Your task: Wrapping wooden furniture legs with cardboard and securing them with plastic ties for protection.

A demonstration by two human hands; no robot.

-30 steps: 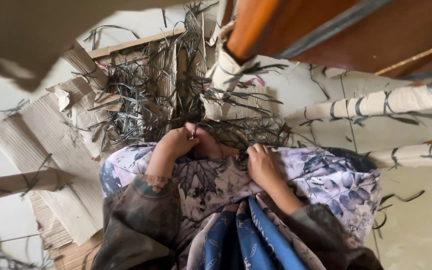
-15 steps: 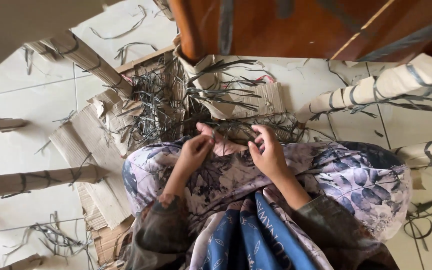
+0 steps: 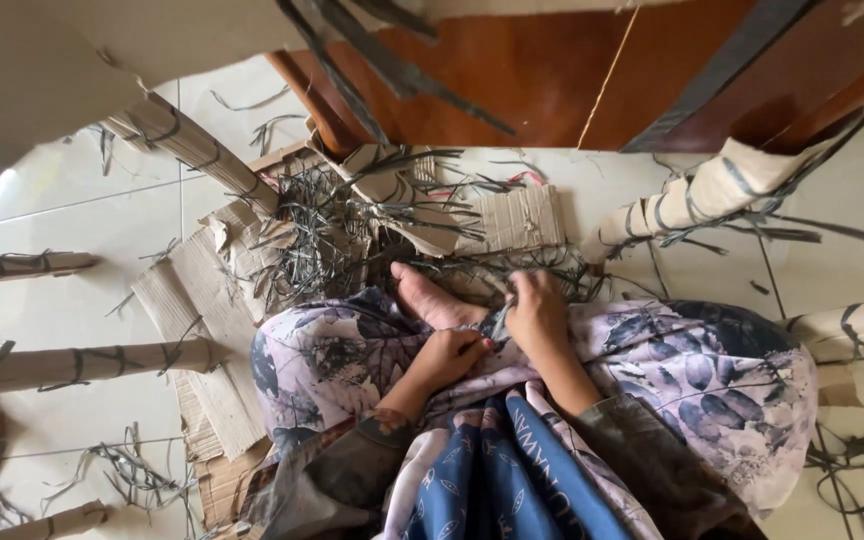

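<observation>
My left hand (image 3: 449, 355) and right hand (image 3: 537, 312) are close together over my lap, fingers of both pinched shut on a thin grey strip (image 3: 500, 320). It sits just beside my bare foot (image 3: 430, 300), near the strip pile (image 3: 332, 235) on cardboard (image 3: 512, 218).

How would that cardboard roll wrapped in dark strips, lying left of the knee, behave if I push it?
The cardboard roll is round and long, so it would probably roll sideways on the smooth floor tiles. It looks hollow, so likely light. Its dark strips may snag loose scraps.
</observation>
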